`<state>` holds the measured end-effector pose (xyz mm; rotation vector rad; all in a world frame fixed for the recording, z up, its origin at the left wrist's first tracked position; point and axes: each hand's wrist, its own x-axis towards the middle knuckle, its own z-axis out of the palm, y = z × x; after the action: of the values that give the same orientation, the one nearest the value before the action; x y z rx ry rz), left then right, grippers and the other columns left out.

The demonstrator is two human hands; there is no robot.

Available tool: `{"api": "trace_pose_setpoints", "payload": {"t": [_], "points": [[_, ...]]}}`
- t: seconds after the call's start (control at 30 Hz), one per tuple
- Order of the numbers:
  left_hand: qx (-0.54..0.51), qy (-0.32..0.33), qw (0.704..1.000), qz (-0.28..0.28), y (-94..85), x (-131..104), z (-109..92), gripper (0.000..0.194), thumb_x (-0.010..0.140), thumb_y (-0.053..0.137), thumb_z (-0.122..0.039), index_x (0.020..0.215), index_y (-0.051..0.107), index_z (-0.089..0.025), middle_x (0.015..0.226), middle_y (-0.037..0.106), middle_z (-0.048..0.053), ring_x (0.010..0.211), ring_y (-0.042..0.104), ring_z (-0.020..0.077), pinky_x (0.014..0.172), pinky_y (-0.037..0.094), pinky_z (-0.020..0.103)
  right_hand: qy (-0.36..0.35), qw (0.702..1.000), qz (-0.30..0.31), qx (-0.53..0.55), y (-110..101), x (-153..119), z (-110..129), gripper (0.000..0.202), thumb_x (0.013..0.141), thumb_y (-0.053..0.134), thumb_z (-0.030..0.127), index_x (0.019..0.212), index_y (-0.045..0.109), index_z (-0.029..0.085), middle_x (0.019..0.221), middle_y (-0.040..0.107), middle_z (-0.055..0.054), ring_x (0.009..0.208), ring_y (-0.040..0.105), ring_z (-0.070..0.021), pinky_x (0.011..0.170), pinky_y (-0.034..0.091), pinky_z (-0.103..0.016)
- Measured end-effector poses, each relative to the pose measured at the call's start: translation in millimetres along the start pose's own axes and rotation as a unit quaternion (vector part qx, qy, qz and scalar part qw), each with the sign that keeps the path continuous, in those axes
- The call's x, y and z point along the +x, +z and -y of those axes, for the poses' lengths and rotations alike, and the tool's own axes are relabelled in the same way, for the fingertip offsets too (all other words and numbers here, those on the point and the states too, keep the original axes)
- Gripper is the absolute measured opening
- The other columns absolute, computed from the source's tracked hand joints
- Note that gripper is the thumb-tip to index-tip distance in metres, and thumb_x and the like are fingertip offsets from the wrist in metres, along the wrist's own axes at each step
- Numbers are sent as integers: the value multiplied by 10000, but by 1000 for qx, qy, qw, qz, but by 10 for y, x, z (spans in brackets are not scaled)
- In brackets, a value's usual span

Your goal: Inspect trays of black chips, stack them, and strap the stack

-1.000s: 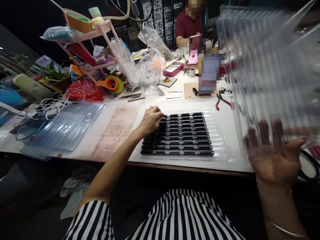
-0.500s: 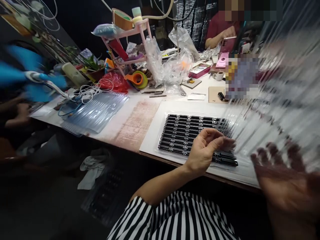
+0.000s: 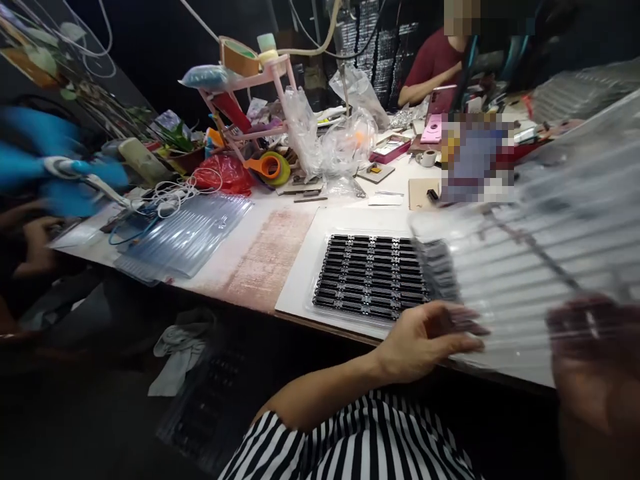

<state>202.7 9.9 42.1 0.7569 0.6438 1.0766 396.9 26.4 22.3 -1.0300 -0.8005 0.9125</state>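
A clear ribbed plastic tray (image 3: pixel 505 280), blurred by motion, is raised and tilted on the right. My right hand (image 3: pixel 595 367) is at its lower right part, fingers bent against it and seen partly through the plastic. My left hand (image 3: pixel 415 340) is at the tray's lower left edge, thumb and fingers apart, the fingertips blurred near the plastic. Beneath lies another clear tray filled with rows of black slotted strips (image 3: pixel 370 277), its right end covered by the raised tray.
A white board (image 3: pixel 295 293) lies under the filled tray. Left of it are a stained patch (image 3: pixel 270 257) and stacked clear ribbed trays (image 3: pixel 185 233). A blue fan (image 3: pixel 65 163) spins at far left. A pink rack (image 3: pixel 250 100), tape rolls and plastic bags crowd the back. A person (image 3: pixel 435 67) sits opposite.
The raised clear tray has swung down and lies flatter over the filled tray's right end. My left hand has moved slightly right and down, its thumb parting from the fingers. My right hand's fingers have bent.
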Motion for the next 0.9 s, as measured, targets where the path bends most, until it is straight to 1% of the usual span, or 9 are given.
{"api": "trace_pose_setpoints", "payload": {"t": [0.07, 0.17, 0.27, 0.37, 0.5, 0.6, 0.67, 0.73, 0.9], "points": [[63, 49, 996, -49, -90, -53, -100, 294, 710, 735, -324, 891, 595, -140, 817, 688, 76, 806, 677, 201, 829, 513, 370, 38, 997, -11, 71, 194, 21, 75, 129, 767, 587, 243, 775, 696, 311, 937, 676, 16, 930, 626, -192, 928, 471, -403], [179, 143, 962, -147, -392, -158, -462, 216, 824, 624, -275, 995, 530, -181, 795, 691, 23, 754, 675, 156, 771, 525, 312, 57, 996, 21, 66, 232, 106, 173, 85, 720, 667, 250, 781, 690, 195, 753, 686, -24, 715, 657, -180, 709, 548, -316], [329, 174, 907, -197, -774, -286, -860, 251, 860, 572, -325, 1037, 487, -170, 691, 680, -1, 656, 665, 147, 703, 524, 292, 75, 995, 63, 22, 135, 171, 267, 179, 682, 735, 295, 791, 672, 167, 758, 709, -64, 692, 673, -195, 632, 551, -272], [390, 176, 876, -223, -1075, -441, -1079, 290, 872, 540, -376, 1066, 506, -163, 635, 650, -16, 613, 634, 135, 660, 507, 268, 121, 987, 107, -24, 93, 180, 309, 297, 653, 772, 320, 903, 667, 199, 768, 717, -78, 734, 681, -211, 621, 547, -256], [458, 128, 829, -294, -1342, -597, -1043, 398, 894, 462, -433, 1150, 559, -144, 518, 509, -58, 483, 509, 102, 527, 432, 218, 163, 954, 193, -162, 36, 142, 183, 673, 622, 790, 392, 1240, 558, 261, 706, 696, -40, 621, 644, -178, 553, 525, -243], [576, 29, 754, -314, -1493, -635, -907, 471, 907, 378, -460, 1150, 602, -124, 609, 607, 7, 604, 582, 152, 614, 455, 261, 160, 912, 235, -295, -108, 132, 9, 768, 636, 741, 515, 1326, 481, 300, 695, 668, -8, 559, 604, -183, 498, 506, -281], [626, -6, 719, -303, -1555, -631, -842, 465, 896, 386, -458, 1145, 621, -142, 887, 693, 74, 871, 622, 206, 791, 455, 309, 146, 875, 244, -393, -212, 148, -69, 723, 664, 669, 600, 1301, 512, 297, 652, 639, 3, 538, 581, -194, 506, 496, -315], [637, -10, 715, -288, -1584, -613, -822, 468, 872, 431, -472, 1167, 615, -159, 1053, 676, 77, 996, 591, 224, 868, 425, 318, 118, 832, 254, -478, -282, 174, -84, 659, 685, 577, 674, 1207, 596, 272, 608, 614, 1, 517, 561, -202, 530, 482, -343], [667, -61, 700, -249, -1590, -560, -912, 694, 828, 417, -609, 1300, 506, -107, 644, 583, -15, 637, 559, 168, 640, 425, 271, 55, 776, 252, -576, -296, 279, 59, 601, 684, 415, 766, 898, 696, 280, 655, 665, -22, 616, 633, -253, 593, 477, -379]]}}
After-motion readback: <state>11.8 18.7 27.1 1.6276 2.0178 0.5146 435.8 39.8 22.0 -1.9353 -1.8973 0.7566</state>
